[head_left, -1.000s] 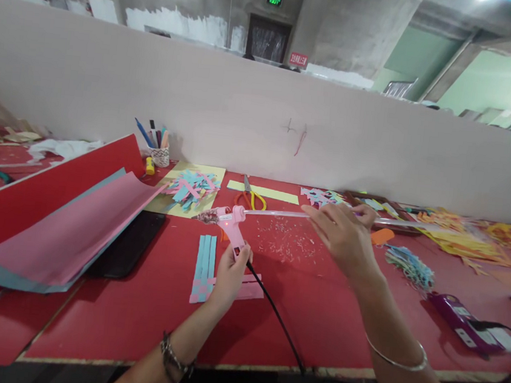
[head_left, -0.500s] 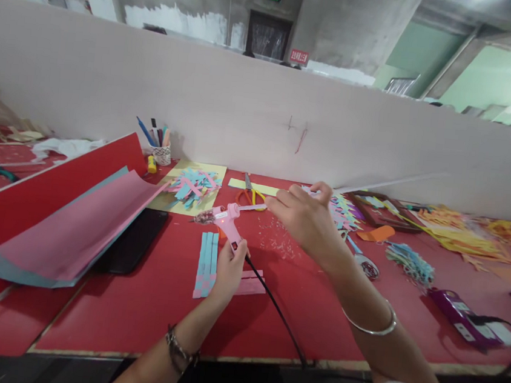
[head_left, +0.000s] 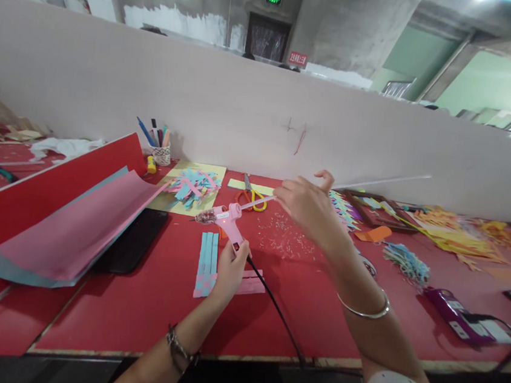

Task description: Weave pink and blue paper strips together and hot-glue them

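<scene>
A pink hot glue gun [head_left: 232,228] is gripped by its handle in my left hand [head_left: 229,269], nozzle pointing left. From the back of the gun a long whitish glue stick [head_left: 254,203] runs up to my right hand [head_left: 302,205], whose fingers pinch it. The stick's far end reaches out beyond that hand to the upper right. Below the gun lie blue paper strips [head_left: 208,256] woven at the bottom with pink paper strips [head_left: 251,282]. Behind the gun are scissors [head_left: 255,199] with yellow and red handles.
Cut paper pieces [head_left: 193,186] lie on a yellowish sheet. Pink and blue sheets [head_left: 78,228] lean at left over a black tablet-like object [head_left: 133,246]. A black cord [head_left: 277,309] trails off the table edge. At right sits a purple power strip [head_left: 455,316]; a pen cup [head_left: 161,154] stands behind.
My right hand has shifted slightly right along with the glue stick's visible part, its index finger more lifted. The glue gun and left hand stay nearly in place.
</scene>
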`<state>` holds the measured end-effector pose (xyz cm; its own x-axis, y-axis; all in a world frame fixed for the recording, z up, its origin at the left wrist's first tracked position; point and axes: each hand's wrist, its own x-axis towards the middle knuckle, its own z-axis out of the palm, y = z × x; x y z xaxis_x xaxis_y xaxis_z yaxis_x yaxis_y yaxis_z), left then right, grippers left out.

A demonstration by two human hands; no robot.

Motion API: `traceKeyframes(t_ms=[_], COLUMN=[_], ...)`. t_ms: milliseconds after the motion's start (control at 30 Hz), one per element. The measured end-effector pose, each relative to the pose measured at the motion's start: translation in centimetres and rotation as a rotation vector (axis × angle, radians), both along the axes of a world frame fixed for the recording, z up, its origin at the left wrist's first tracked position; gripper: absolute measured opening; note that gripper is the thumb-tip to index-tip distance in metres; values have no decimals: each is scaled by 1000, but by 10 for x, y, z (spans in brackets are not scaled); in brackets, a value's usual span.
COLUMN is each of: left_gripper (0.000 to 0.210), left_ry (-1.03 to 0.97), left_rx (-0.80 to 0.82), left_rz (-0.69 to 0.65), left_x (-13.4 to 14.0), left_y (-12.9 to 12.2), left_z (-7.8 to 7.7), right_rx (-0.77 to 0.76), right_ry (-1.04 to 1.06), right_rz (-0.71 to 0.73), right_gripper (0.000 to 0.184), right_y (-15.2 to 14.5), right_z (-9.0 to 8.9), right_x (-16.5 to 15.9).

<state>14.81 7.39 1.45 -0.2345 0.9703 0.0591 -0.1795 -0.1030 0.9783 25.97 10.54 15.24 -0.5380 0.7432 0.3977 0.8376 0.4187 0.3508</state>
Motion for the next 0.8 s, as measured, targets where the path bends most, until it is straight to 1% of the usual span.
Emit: traceKeyframes(t_ms=[100, 167, 267, 333, 533, 667, 800], left_gripper=[22, 23, 25, 25, 25, 27, 29], left_ry=[-3, -8, -17, -21, -39, -65, -112], left_rx=[5, 3, -8, -17, -42, -61, -82], left_rz=[-22, -31, -45, -60, -110, -126, -166], left_x=[1, 1, 1, 1, 3, 3, 4], left_y=[-1, -2, -3, -3, -2, 2, 1], left_z=[1, 2, 2, 2, 1, 0, 4], right_rx=[91, 126, 131, 122, 115, 141, 204], right_ry=[6, 14, 14, 4, -89, -103, -74], right_rz=[73, 116, 162, 180, 175, 157, 142], right_gripper=[29, 29, 30, 31, 31, 31, 31], right_y=[3, 6, 10, 12, 9, 11, 15], right_z=[-6, -12, -17, -17, -9, -13, -20], right_x=[2, 3, 4, 5, 8, 7, 5])
